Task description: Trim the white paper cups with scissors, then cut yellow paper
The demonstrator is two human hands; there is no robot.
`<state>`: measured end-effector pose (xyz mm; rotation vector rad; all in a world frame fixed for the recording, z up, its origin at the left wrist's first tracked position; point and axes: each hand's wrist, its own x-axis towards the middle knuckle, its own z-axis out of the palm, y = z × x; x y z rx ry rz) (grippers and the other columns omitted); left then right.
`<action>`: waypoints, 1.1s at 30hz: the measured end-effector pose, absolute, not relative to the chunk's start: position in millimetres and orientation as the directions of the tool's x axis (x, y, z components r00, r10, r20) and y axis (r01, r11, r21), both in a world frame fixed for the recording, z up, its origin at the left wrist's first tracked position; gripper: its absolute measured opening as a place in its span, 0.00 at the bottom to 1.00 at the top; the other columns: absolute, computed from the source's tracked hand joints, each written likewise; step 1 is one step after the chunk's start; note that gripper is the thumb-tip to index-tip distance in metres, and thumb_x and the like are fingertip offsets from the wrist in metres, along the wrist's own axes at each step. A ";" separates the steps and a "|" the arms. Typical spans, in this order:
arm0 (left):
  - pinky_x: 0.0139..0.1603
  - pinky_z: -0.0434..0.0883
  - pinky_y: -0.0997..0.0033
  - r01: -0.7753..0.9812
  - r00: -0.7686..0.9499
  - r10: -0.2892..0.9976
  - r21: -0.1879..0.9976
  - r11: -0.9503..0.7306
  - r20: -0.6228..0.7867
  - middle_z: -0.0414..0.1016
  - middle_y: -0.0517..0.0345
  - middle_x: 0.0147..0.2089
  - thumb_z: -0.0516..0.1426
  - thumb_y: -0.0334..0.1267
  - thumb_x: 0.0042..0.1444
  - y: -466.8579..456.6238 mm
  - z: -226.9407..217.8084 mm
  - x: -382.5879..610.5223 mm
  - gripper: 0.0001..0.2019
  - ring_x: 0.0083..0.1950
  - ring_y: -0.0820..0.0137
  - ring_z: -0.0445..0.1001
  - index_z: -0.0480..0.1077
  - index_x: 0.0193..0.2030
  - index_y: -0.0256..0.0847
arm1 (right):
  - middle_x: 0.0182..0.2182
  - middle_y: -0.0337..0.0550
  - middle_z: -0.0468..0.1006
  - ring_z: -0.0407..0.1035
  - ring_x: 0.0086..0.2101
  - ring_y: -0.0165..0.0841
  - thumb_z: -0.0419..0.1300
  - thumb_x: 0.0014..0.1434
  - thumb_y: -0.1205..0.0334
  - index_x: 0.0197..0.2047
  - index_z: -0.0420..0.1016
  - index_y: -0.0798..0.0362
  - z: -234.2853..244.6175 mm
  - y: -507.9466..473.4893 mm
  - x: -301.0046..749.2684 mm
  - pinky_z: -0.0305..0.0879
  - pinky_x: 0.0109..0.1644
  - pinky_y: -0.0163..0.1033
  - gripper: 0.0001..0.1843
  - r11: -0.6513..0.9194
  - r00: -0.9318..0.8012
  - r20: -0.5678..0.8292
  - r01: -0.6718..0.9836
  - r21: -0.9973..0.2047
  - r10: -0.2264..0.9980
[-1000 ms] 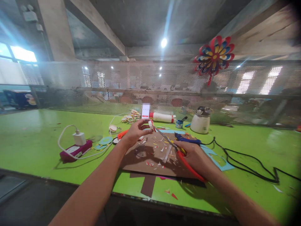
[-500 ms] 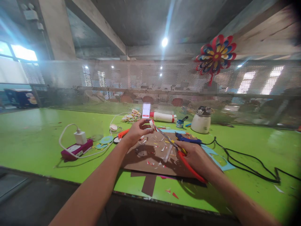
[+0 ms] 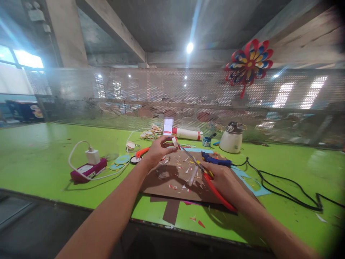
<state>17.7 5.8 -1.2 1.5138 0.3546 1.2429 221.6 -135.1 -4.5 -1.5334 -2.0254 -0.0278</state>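
Note:
My left hand (image 3: 157, 153) is raised over the brown cardboard sheet (image 3: 172, 187) and pinches a small white and red paper piece (image 3: 175, 142) between thumb and fingers. My right hand (image 3: 225, 181) grips red-handled scissors (image 3: 212, 187); their metal blades point up and left and reach the paper piece. Small red, white and yellow paper scraps lie scattered on the cardboard below both hands.
On the green table (image 3: 40, 158) lie a magenta power strip (image 3: 88, 169) with a white charger, blue paper discs (image 3: 120, 160), a stack of paper rounds (image 3: 151, 133), a phone (image 3: 168, 126), a white roll (image 3: 188, 134), a white kettle (image 3: 231, 138), a blue glue gun (image 3: 215, 160) and black cable (image 3: 283, 187). A paper flower (image 3: 249, 64) hangs on the mesh.
Both hands hold about the same pose; the view has shifted slightly. The scissor blades stay at the paper piece.

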 end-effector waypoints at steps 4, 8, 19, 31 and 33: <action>0.46 0.72 0.61 -0.370 0.389 0.772 0.853 -0.369 0.503 0.78 0.52 0.38 0.68 0.32 0.39 5.5 -1.8 19.1 0.24 0.41 0.66 0.76 0.69 0.45 0.35 | 0.35 0.45 0.82 0.75 0.34 0.40 0.54 0.56 0.61 0.42 0.78 0.51 -5.2 -135.1 220.7 0.64 0.36 0.38 0.13 0.325 -0.158 0.453 0.891 -0.317 0.877; 0.46 0.72 0.60 -0.362 0.376 0.779 0.854 -0.375 0.501 0.78 0.53 0.38 0.69 0.33 0.39 5.9 -2.7 20.1 0.24 0.41 0.66 0.77 0.69 0.44 0.36 | 0.36 0.45 0.82 0.75 0.36 0.41 0.54 0.57 0.62 0.43 0.77 0.51 -4.7 -135.5 219.2 0.64 0.38 0.39 0.13 0.319 -0.159 0.452 0.898 -0.304 0.878; 0.44 0.73 0.58 -0.338 0.366 0.783 0.856 -0.392 0.503 0.77 0.54 0.36 0.69 0.35 0.38 6.9 -5.8 23.1 0.23 0.39 0.65 0.76 0.69 0.43 0.35 | 0.36 0.48 0.82 0.75 0.36 0.41 0.52 0.58 0.64 0.44 0.75 0.52 -10.7 -134.3 218.5 0.63 0.39 0.39 0.14 0.285 -0.160 0.441 0.930 -0.232 0.883; 0.47 0.71 0.59 -0.188 0.345 0.764 0.838 -0.513 0.545 0.76 0.48 0.42 0.68 0.37 0.39 16.2 -9.7 21.7 0.25 0.44 0.63 0.76 0.70 0.45 0.36 | 0.34 0.50 0.81 0.74 0.33 0.41 0.53 0.58 0.63 0.43 0.75 0.53 -7.8 -134.7 218.2 0.58 0.33 0.37 0.13 0.184 -0.108 0.411 0.971 -0.150 0.905; 0.45 0.72 0.60 -0.153 0.349 0.762 0.835 -0.529 0.546 0.76 0.48 0.42 0.68 0.37 0.39 15.7 -8.7 20.4 0.24 0.42 0.64 0.76 0.70 0.45 0.36 | 0.35 0.49 0.82 0.74 0.35 0.41 0.54 0.58 0.61 0.44 0.75 0.52 -6.1 -135.0 218.1 0.58 0.34 0.37 0.13 0.181 -0.104 0.409 0.971 -0.154 0.907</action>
